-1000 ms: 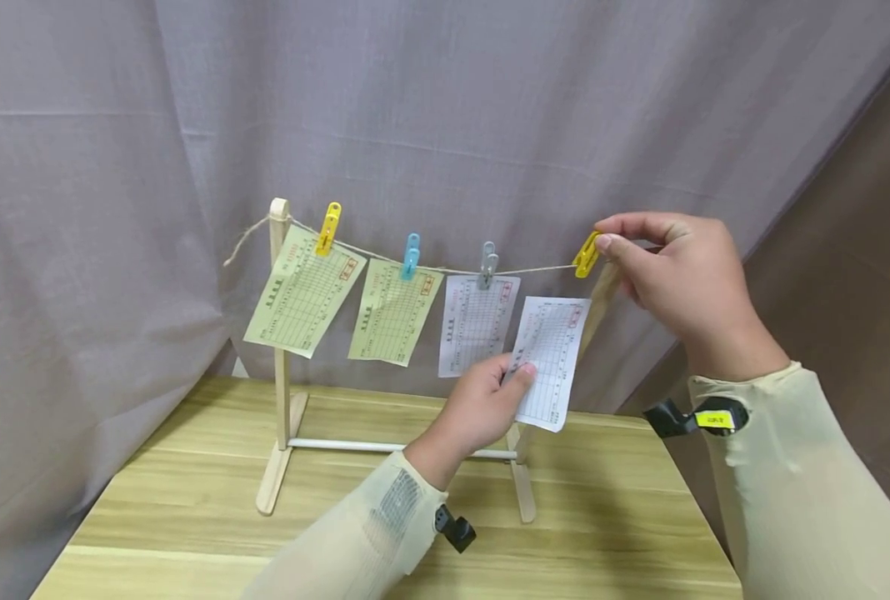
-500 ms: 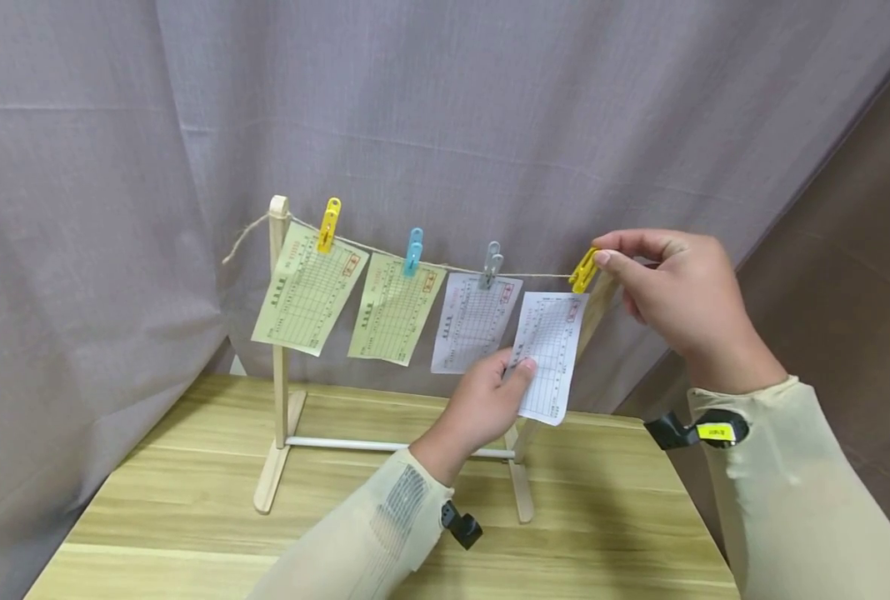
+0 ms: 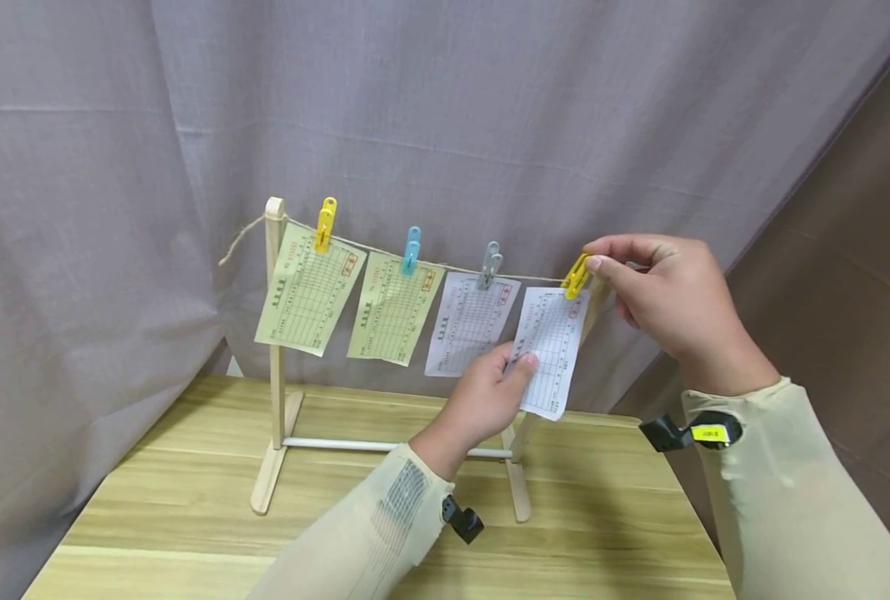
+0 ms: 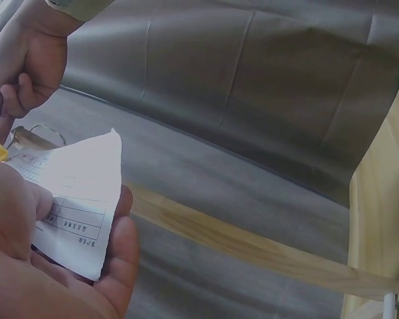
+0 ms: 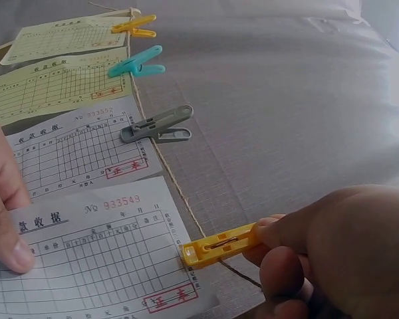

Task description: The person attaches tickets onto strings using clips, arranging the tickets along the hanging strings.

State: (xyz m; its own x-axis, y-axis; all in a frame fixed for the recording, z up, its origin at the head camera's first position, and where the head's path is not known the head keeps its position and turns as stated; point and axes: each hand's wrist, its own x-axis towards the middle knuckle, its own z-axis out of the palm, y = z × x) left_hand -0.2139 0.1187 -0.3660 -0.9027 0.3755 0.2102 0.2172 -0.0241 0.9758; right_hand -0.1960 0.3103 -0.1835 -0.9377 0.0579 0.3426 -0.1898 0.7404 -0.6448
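In the head view my left hand (image 3: pixel 484 393) pinches a white receipt slip (image 3: pixel 550 342) by its left side, thumb on the printed face. At the slip's top edge, a yellow clothespin (image 3: pixel 577 277) is pinched by my right hand (image 3: pixel 670 304). The right wrist view shows its tip at the slip's edge, crossing the twine (image 5: pixel 178 189); whether it grips the paper I cannot tell. Along the line, a grey clothespin (image 3: pixel 490 265) holds another white slip (image 3: pixel 469 325). A blue clothespin (image 3: pixel 411 252) and another yellow clothespin (image 3: pixel 326 225) hold pale green slips (image 3: pixel 394 310).
The twine is strung between posts of a wooden stand (image 3: pixel 277 392), with a white rod (image 3: pixel 340 445) joining its feet. It stands on a wood-grain table (image 3: pixel 190 517). A grey curtain (image 3: pixel 445 125) hangs behind. The right post is partly hidden by the slip and hand.
My right hand has come down and slightly left with the yellow clothespin, which now meets the slip's top edge. The held slip has risen slightly; the hanging slips have swayed.
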